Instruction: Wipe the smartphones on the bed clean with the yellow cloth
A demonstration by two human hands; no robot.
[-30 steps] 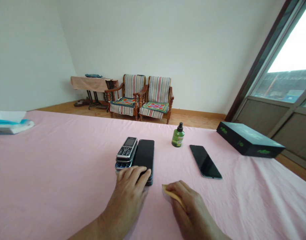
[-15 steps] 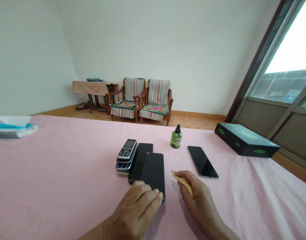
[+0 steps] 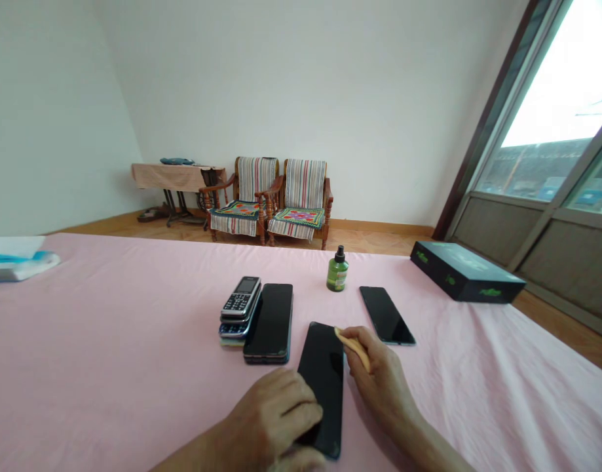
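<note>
A black smartphone [image 3: 323, 373] lies screen up in front of me. My left hand [image 3: 276, 419] grips its lower left side, fingers over the glass. Pinched in my right hand [image 3: 376, 373] is a folded pale-orange cloth [image 3: 356, 351], its tip at the phone's top right corner. To the left, another dark smartphone [image 3: 270, 321] rests, seemingly on one or more others. Beside it, a keypad phone [image 3: 240, 298] tops a small pile of phones. A further black smartphone [image 3: 386, 314] lies flat beyond my right hand.
A green spray bottle [image 3: 337, 270] stands behind the phones. At the back right is a black box [image 3: 465, 270], at the far left a tissue pack [image 3: 20, 262]. All sit on a pink cloth [image 3: 133, 328]. Two chairs [image 3: 301, 196] stand by the wall.
My left hand has brought the smartphone off the pile's edge, right and toward me. The cloth in my right hand now meets its top corner. The view has shifted slightly right.
</note>
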